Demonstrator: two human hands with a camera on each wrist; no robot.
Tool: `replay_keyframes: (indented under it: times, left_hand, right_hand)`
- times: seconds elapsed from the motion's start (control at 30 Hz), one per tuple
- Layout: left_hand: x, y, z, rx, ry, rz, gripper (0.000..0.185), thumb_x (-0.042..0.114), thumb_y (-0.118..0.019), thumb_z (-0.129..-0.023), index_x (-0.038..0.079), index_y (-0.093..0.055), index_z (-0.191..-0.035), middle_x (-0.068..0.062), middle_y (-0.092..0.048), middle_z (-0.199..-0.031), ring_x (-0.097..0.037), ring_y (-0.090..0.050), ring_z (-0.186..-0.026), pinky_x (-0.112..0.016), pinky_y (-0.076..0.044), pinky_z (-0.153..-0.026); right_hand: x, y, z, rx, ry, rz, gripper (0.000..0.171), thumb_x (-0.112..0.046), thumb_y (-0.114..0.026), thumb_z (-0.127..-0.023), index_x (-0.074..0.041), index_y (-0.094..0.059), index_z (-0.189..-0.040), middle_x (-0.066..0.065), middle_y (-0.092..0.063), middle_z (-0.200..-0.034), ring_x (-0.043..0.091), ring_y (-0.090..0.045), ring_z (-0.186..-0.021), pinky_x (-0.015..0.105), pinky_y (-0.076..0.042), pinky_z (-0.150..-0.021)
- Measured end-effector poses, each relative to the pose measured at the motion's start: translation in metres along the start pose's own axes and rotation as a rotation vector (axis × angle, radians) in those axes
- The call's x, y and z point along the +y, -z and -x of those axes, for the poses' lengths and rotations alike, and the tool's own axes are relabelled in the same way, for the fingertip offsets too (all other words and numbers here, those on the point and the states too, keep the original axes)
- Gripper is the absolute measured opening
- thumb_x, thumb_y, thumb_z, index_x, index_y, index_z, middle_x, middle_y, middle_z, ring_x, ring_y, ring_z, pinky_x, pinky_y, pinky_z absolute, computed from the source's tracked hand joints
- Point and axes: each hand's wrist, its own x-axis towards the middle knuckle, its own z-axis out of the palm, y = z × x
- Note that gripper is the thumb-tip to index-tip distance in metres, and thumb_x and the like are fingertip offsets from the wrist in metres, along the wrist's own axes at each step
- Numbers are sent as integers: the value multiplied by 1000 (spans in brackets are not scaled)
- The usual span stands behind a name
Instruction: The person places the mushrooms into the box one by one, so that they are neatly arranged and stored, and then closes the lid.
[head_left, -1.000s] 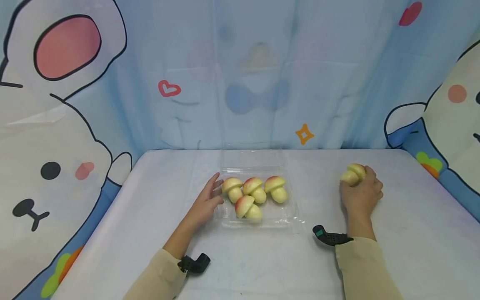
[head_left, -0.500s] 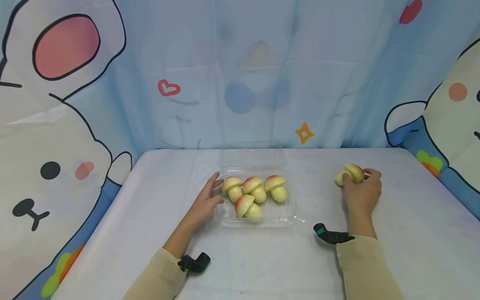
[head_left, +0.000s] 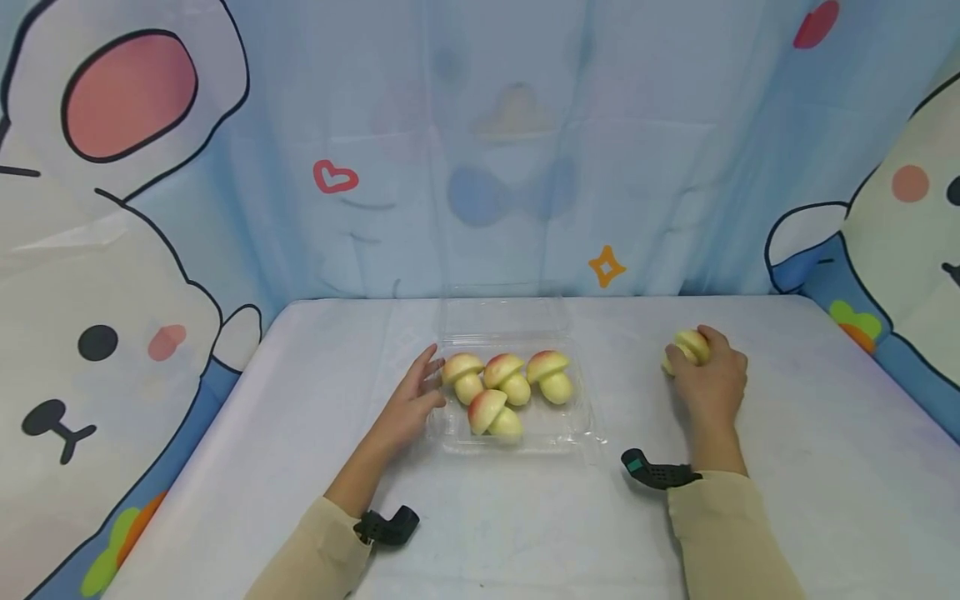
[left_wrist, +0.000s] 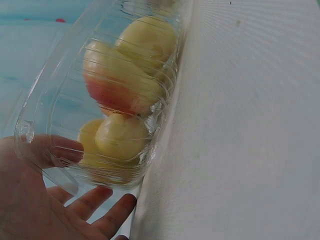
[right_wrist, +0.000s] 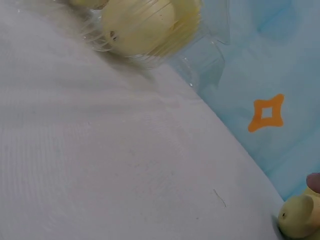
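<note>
Four-sided and clear, a plastic clamshell box [head_left: 551,429] stands with its lid raised, holding several yellow-and-red mushroom-shaped pieces [head_left: 555,387]. My left hand [head_left: 407,408] rests at its left edge. In the left wrist view, the thumb [left_wrist: 67,150] shows through the plastic, while the other fingers [left_wrist: 117,212] spread loosely outside the wall. Well right of the box, my right hand [head_left: 712,379] grips another mushroom-shaped piece [head_left: 692,343] between thumb and fingers. Only a fingertip and part of that piece [right_wrist: 297,217] appear in the right wrist view's corner.
A white cloth [head_left: 525,525] covers the table under both hands. Behind the far edge hangs a blue printed curtain [head_left: 637,167]. The box's transparent lid [head_left: 502,317] leans back close to that curtain. Black wrist straps [head_left: 660,473] sit on both arms.
My right hand has shifted slightly left and turned its mushroom-shaped piece, now more covered by the fingers. The left hand and the box stay in place.
</note>
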Motion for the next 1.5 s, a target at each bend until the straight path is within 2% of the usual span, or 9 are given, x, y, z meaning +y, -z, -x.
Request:
replay_keyframes:
  times: [0.1,0.27,0.53,0.9,1.07,1.3,1.5]
  left_hand:
    - [0,0,0,-1,6,1,87,1,-51,-86,11,-19,-166,-24,-35,-165,-45,-40,-149,-59,-40,-117]
    - [0,1,1,-11,-3,3,87,0,-51,-86,9,-18,-166,-26,-34,-164,-46,-38,-149,-60,-40,-117]
    - [0,1,0,-13,-10,2,87,1,-51,-86,9,-17,-166,-26,-33,-165,-47,-39,-149,-60,-41,-116]
    - [-1,1,0,-9,2,-5,88,3,-51,-85,12,-18,-166,-23,-34,-165,-45,-39,-150,-61,-37,-118]
    - [-1,1,0,-12,-3,-4,88,3,-51,-86,12,-18,-166,-24,-34,-165,-45,-38,-150,-62,-37,-118]
    - [-1,1,-1,-15,-5,-12,87,3,-51,-86,12,-18,-166,-23,-34,-165,-45,-39,-150,-62,-37,-118]
    - [1,1,1,-10,-9,-12,87,3,-51,-86,10,-18,-166,-24,-34,-165,-45,-40,-149,-61,-39,-117]
  right_hand:
    - [-2,-2,2,-19,-4,32,73,-36,-60,-100,-13,-31,-163,30,-34,-157,47,-39,-138,63,-38,-109]
    - [-5,-2,3,-7,-1,35,71,-27,-62,-99,-11,-32,-163,31,-35,-156,47,-39,-139,64,-38,-114]
    - [-9,2,5,11,-30,6,71,-20,-62,-97,-9,-34,-161,31,-37,-155,48,-36,-141,63,-37,-115]
    - [-12,8,7,40,-67,-46,71,-20,-60,-98,-11,-32,-163,27,-36,-159,44,-34,-143,59,-37,-118]
    - [-14,14,6,61,-45,-69,71,-18,-61,-96,-11,-35,-162,25,-37,-159,43,-35,-142,60,-37,-115]
    - [-24,25,6,119,31,-94,69,-18,-63,-94,-13,-41,-159,22,-45,-155,40,-40,-139,57,-38,-111]
    - [-38,34,12,117,29,-111,69,-21,-63,-96,-16,-38,-161,18,-42,-159,38,-38,-143,58,-40,-114]
